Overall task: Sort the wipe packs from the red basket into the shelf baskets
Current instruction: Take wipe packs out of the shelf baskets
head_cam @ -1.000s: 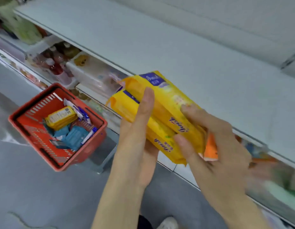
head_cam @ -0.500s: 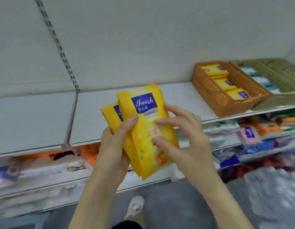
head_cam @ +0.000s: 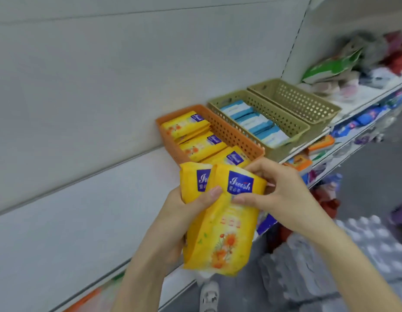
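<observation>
Yellow wipe packs (head_cam: 222,221), two together, are held upright just in front of the orange basket (head_cam: 231,136), which holds matching yellow ones. The left hand (head_cam: 184,208) grips both packs, thumb across the front. The right hand (head_cam: 279,192) pinches the nearer pack's top, probably to separate it for the basket.

The rear yellow pack (head_cam: 191,179) lies mostly hidden behind the front pack (head_cam: 224,233); far-right goods (head_cam: 364,55) blur.

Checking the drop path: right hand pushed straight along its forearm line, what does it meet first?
Likely the near end of the orange basket, just beyond the front yellow pack the right hand pinches; depth unclear.
</observation>
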Tool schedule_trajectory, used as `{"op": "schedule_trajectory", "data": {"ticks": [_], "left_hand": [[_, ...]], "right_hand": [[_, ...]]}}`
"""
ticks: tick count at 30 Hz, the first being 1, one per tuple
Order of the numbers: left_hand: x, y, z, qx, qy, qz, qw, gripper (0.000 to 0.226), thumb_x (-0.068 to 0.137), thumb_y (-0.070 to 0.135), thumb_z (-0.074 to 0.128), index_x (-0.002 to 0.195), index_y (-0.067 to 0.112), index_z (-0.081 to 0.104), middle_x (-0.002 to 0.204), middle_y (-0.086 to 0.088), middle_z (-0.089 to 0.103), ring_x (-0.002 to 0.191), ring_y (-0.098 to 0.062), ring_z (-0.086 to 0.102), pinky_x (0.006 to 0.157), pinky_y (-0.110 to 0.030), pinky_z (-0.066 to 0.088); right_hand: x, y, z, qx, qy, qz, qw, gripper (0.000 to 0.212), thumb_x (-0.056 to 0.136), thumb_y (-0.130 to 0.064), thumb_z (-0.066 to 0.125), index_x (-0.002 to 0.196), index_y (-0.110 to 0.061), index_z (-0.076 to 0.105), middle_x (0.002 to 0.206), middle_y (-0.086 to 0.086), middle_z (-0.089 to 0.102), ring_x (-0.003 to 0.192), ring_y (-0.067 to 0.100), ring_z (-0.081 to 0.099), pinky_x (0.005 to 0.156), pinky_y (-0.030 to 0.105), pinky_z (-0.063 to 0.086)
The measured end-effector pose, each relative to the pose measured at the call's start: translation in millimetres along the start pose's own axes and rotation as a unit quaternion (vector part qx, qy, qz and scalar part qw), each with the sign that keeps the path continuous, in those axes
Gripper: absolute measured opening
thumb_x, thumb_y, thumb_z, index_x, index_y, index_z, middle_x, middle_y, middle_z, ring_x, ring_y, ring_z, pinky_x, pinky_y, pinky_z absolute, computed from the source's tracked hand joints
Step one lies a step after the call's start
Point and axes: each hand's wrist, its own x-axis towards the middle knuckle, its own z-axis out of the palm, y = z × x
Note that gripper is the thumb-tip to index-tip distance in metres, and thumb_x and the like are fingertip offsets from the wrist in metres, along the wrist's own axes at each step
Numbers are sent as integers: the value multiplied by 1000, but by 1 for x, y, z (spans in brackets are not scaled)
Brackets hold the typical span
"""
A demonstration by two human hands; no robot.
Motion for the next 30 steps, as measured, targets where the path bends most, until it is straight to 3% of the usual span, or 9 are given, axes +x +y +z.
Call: {"op": "schedule_trajectory", "data": {"ticks": [4, 8, 10, 13, 18, 22, 25, 30], "left_hand": [[58, 21, 9, -21, 8, -45, 999, 43, 71, 32, 75, 110, 17, 66, 97, -8, 75, 84, -24, 73, 62, -33, 59], [94, 45, -20, -59, 120, -40, 990, 38, 75, 38, 60, 103, 14, 69, 94, -10, 75, 77, -21, 73, 62, -34, 60], [101, 52, -38, -74, 193, -20, 978, 30, 82, 37, 59, 99, 15, 69, 87, -8, 76, 70, -19, 73, 56, -33, 60], [100, 53, -55, -101, 271, 17, 957, 22, 90, 33, 55, 95, 16, 68, 78, -2, 76, 65, -15, 72, 51, -30, 58], [96, 38, -53, -158, 308, 18, 938, 23, 91, 34, 55, 91, 17, 70, 77, -3, 76, 65, -15, 72, 52, -32, 59], [103, 31, -46, -173, 321, 14, 931, 23, 91, 36, 55, 92, 18, 69, 79, -3, 76, 66, -16, 73, 52, -31, 59], [107, 27, -43, -183, 331, 12, 925, 24, 91, 39, 54, 94, 20, 68, 80, -2, 76, 68, -16, 73, 54, -32, 59], [112, 24, -39, -189, 341, 13, 921, 23, 91, 39, 54, 93, 21, 68, 78, -1, 76, 66, -16, 73, 54, -33, 59]], "right_hand": [[53, 25, -28, 135, 13, 77, 988, 25, 54, -31, 76, 73, -17, 68, 70, 1, 72, 57, 8, 65, 49, 20, 49], [101, 61, -40, 230, 72, 169, 956, 21, 63, -28, 72, 70, -9, 68, 65, 8, 69, 53, 18, 59, 49, 28, 50], [126, 75, -40, 239, 93, 192, 947, 16, 75, -22, 71, 72, -7, 66, 60, 2, 66, 51, 15, 57, 48, 25, 50], [164, 86, -28, 230, 106, 198, 947, 19, 85, -18, 68, 70, -8, 62, 56, -2, 62, 45, 7, 57, 44, 18, 49], [199, 91, 4, 99, 76, 147, 981, 21, 83, -24, 71, 70, -11, 63, 65, 3, 68, 48, 13, 65, 58, 36, 58], [210, 86, 17, 27, 49, 105, 993, 21, 84, -26, 70, 77, -9, 60, 71, 5, 67, 48, 11, 65, 43, 17, 47], [213, 90, 24, 26, 50, 111, 992, 20, 84, -26, 70, 78, -13, 56, 76, 6, 68, 48, 7, 65, 46, 24, 52], [215, 95, 31, 38, 55, 121, 990, 20, 87, -25, 67, 79, -15, 52, 81, 9, 66, 50, 7, 65, 43, 16, 48]]}}
